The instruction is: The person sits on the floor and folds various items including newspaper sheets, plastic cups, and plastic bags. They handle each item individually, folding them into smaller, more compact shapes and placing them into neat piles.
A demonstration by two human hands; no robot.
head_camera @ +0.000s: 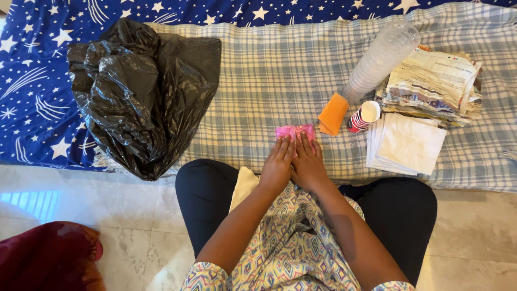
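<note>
empty paper cup (365, 116) lies tipped beside stacked clear cups (381, 60).

Both hands (293, 164) cover the near part of a pink packet (295, 131) at centre; a dark red cloth (48, 256) is cut off at lower left.
</note>
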